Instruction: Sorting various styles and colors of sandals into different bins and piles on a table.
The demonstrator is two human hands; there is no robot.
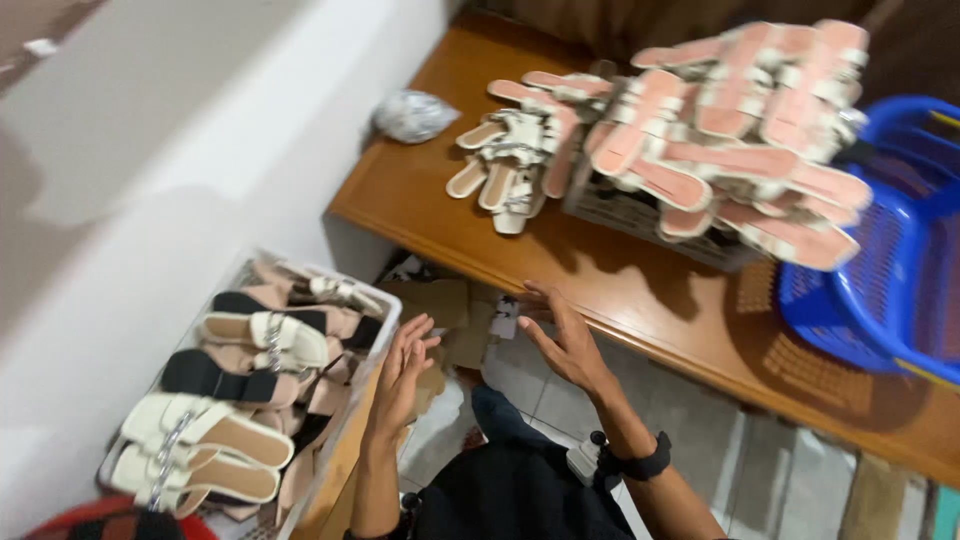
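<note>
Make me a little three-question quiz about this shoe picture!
1. True or false: the left hand is holding a sandal.
2. What colour is the basket at the table's right end?
3. Where do sandals lie? A) only on the table B) on the table and in the clear bin C) only on the floor

Key: 1 false, both the left and right hand are empty. 2 blue. 3 B.

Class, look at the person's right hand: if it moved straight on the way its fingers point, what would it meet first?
The right hand points up-left toward the small white tag by its fingertips, just below the wooden table's edge; depth is unclear.
</note>
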